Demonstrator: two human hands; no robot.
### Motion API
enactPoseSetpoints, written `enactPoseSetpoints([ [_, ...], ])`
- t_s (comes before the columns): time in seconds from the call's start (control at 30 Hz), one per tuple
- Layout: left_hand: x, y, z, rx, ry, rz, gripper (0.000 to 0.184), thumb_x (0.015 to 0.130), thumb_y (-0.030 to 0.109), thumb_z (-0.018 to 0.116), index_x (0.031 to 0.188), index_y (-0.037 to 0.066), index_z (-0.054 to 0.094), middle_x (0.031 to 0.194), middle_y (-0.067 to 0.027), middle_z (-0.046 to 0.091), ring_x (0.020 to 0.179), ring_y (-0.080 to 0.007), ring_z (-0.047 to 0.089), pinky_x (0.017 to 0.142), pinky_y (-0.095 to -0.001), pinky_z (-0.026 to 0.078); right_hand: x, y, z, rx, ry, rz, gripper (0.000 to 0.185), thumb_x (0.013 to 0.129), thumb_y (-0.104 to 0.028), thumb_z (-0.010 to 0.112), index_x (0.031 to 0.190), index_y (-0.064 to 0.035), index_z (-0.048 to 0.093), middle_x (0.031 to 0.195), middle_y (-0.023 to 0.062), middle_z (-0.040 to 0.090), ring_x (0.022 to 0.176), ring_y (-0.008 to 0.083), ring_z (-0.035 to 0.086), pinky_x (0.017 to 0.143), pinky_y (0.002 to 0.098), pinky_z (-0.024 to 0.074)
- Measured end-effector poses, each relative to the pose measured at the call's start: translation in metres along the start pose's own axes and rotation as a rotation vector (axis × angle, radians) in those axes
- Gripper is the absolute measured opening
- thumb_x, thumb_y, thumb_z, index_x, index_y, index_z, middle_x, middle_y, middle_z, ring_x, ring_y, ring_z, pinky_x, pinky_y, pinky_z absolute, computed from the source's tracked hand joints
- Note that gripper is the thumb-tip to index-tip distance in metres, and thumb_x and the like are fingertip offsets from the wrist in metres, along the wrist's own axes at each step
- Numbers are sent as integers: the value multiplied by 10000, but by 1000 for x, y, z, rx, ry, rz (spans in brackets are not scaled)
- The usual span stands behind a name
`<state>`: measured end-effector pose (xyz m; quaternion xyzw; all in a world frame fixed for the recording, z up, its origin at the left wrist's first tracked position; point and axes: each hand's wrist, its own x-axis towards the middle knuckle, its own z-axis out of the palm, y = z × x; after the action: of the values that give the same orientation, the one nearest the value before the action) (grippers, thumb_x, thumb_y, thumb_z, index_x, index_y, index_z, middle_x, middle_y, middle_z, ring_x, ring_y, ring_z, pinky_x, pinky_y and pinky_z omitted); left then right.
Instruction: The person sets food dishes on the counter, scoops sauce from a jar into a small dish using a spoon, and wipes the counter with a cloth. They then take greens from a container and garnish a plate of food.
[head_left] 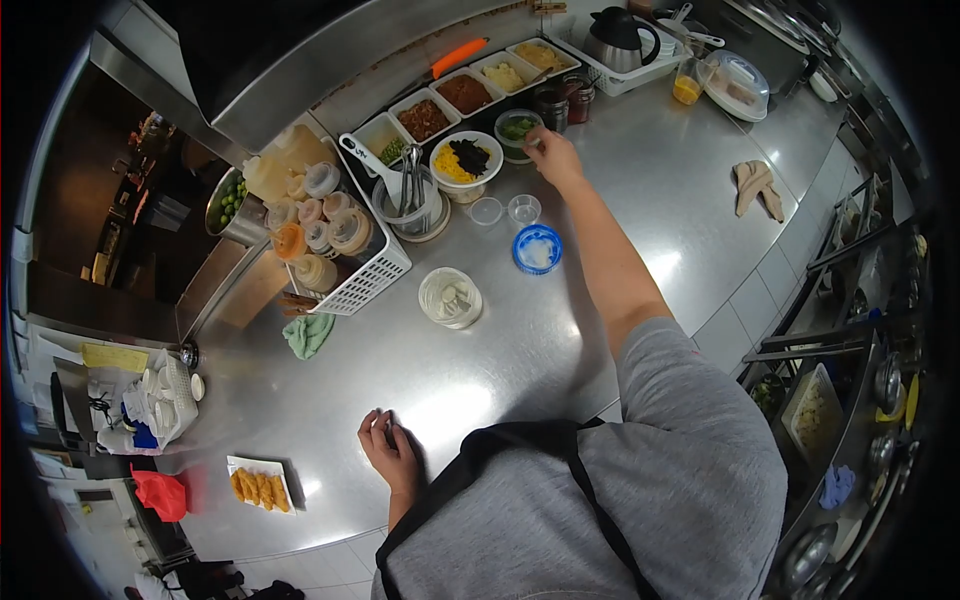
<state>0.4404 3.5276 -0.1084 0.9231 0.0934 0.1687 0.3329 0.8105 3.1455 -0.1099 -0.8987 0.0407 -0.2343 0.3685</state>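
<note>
My right hand point(552, 158) reaches to the far side of the counter, at the rim of a small round tub of chopped green herbs point(519, 124). Its fingers are bent and pinched together; what they hold, if anything, is hidden. My left hand point(390, 452) rests on the steel near the front edge, loosely curled, fingers a little apart and holding nothing. Left of the herbs stands a white bowl with yellow and black shreds point(467, 158). Nearer me are a tub with white residue point(450, 298), a blue-rimmed lid point(538, 249) and a small clear cup point(524, 209).
A white basket of sauce bottles point(362, 275) stands left, beside a tub of utensils point(412, 205). Trays of toppings point(467, 93) line the back. A plate of fried pieces point(262, 486) lies front left. A green cloth point(308, 335) and beige cloth point(758, 190) lie on the counter.
</note>
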Motion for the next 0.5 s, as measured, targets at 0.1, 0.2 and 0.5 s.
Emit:
enactPoseSetpoints([
  [0.1,-1,-3,0,7,14,16,194,823,3,521,1007,-17,579,1188,-151,456,1009,-270,529,835,-331,459,-12,-8,-23,76,-66,47,180,779,-220,667,881,-78,624,804,123,611,760,303,601,673,391,463],
  [0.2,-2,-9,1,19,-1,4,208,818,6,530,1022,-12,572,1206,-149,441,989,-261,532,826,-323,458,-29,-10,-44,39,-116,-9,139,775,-182,665,847,-67,632,785,122,597,729,295,588,656,390,455],
  [0.5,20,18,3,-11,143,126,325,809,-12,558,1125,55,520,1266,-123,397,1115,-235,409,773,-309,403,-76,-8,-111,75,-248,-62,134,762,-173,665,803,-47,640,759,118,595,705,283,585,635,371,454],
])
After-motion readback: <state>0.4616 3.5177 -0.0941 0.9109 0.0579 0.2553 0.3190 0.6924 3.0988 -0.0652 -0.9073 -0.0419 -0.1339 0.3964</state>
